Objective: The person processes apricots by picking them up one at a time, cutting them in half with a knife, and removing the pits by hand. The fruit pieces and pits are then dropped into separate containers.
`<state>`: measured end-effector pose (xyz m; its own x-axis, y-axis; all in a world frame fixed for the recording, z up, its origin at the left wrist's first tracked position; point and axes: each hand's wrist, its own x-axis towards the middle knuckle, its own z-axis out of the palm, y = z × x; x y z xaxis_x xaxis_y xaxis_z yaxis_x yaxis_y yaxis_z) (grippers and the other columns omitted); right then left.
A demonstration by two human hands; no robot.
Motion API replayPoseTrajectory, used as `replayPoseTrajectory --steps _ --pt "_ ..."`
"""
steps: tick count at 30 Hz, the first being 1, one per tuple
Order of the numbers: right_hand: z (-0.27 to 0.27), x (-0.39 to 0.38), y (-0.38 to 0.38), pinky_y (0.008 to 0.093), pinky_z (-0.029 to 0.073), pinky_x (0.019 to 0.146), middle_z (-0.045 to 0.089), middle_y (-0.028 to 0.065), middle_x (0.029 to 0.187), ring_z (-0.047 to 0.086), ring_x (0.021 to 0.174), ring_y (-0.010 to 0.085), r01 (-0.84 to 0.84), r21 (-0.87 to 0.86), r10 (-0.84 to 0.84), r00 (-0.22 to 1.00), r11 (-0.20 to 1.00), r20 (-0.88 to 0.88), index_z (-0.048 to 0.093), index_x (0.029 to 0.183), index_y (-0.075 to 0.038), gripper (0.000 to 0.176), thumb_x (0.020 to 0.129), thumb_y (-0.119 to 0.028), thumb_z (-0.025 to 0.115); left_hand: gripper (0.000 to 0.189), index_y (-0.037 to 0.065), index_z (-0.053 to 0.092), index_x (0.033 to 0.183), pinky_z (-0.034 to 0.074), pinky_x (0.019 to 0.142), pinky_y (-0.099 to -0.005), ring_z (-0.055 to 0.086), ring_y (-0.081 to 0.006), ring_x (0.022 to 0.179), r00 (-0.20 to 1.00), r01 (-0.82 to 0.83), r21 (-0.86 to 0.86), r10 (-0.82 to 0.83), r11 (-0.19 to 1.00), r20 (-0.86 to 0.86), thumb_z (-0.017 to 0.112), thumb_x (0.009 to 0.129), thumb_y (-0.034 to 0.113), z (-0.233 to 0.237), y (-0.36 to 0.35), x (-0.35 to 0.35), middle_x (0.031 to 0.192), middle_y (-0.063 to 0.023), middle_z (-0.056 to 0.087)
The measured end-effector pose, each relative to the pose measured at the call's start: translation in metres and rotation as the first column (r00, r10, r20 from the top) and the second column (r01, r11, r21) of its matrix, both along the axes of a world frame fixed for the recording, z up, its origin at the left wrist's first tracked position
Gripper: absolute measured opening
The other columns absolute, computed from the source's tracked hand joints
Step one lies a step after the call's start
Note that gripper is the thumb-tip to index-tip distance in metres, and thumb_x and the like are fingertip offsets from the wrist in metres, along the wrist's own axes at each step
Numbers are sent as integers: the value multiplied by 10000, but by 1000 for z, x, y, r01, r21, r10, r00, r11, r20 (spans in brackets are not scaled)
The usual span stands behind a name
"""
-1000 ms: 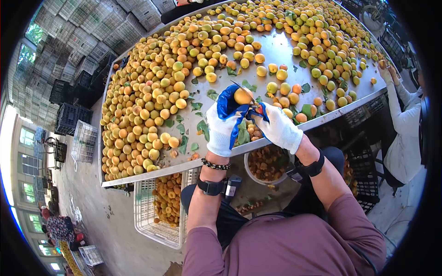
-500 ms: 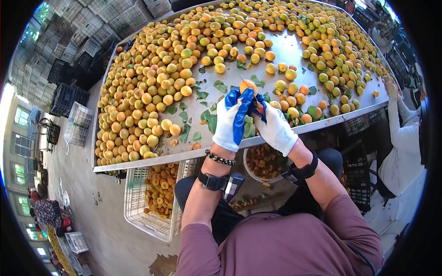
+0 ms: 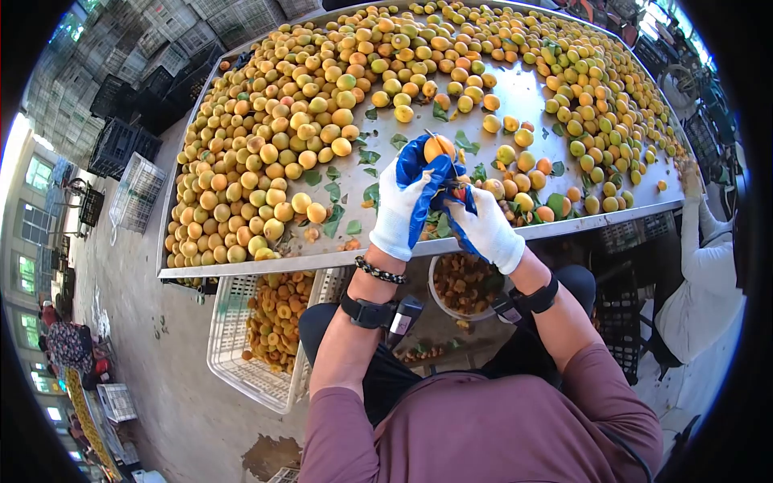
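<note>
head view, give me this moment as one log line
left hand: holds orange fruit | right hand: at the fruit with cutting tool | both above metal table

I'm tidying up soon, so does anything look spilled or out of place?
A brown patch marks the floor near the white crate, perhaps a spill. Small scraps lie loose on the ground by the bucket.

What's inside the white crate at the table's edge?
The white crate holds orange fruit pieces, many looking cut open. Whatever lies beneath the top layer is covered, and the tabletop hides its far end.
</note>
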<state>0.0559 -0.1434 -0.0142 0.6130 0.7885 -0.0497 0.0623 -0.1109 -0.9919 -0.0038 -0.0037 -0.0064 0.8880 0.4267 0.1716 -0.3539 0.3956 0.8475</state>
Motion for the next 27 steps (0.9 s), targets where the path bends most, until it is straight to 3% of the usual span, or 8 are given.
replayPoseTrajectory --steps 3,9,12,14,16,19,21,27 --pt "2 -4 2 351 512 778 702 146 928 672 861 231 54 43 -65 937 998 343 622 1099 17 193 945 -89 576 362 -28 567 1222 581 848 -352 693 -253 979 998 55 -115 -55 992 5 608 977 235 0 2 -4 1076 -142 674" --pt "-9 -2 7 373 520 762 693 198 922 693 893 316 100 -25 -79 898 995 434 605 1095 20 204 926 -94 602 402 -26 523 1300 563 872 -330 681 -219 983 1000 -5 -139 10 990 30 632 960 156 -7 8 -3 1091 -145 668" --pt "-2 3 6 361 519 750 692 193 908 693 862 297 40 -7 -33 913 999 406 613 1085 16 193 924 -92 604 582 3 438 1408 542 894 -311 657 -180 987 994 -107 152 111 982 -13 692 886 44 -1 13 -7 1102 -131 666" --pt "-1 5 6 355 518 746 692 190 903 690 848 288 -5 7 2 926 1000 378 619 1077 12 185 923 -89 606 783 39 349 1483 526 907 -299 629 -154 1004 947 -242 722 318 649 32 734 806 -31 7 13 -15 1137 -119 655" --pt "-4 6 6 337 514 753 696 165 906 674 824 230 -6 -85 38 927 996 374 633 1065 9 166 924 -75 602 863 56 316 1504 526 924 -307 627 -154 1029 940 -245 746 340 619 27 750 766 -52 9 12 -17 1189 -117 637" --pt "0 -1 9 325 506 769 698 136 919 647 831 174 15 25 -23 937 1000 347 641 1071 6 165 928 -63 594 842 29 306 1499 531 929 -318 628 -174 1056 955 -242 632 295 736 22 741 782 -48 7 14 -18 1221 -136 621" --pt "1 -3 9 320 503 774 697 128 920 637 839 158 39 28 -46 955 999 293 641 1074 5 166 928 -61 594 820 -1 291 1492 537 930 -333 633 -202 1074 989 -145 196 143 970 27 740 805 -25 9 12 -16 1222 -151 620" --pt "-20 3 12 311 491 756 675 81 855 589 795 121 119 16 -117 931 993 347 639 1024 28 142 932 -68 586 438 -24 551 1265 549 867 -323 659 -191 989 993 40 -190 -17 981 118 702 908 180 -28 3 2 1102 -109 656"
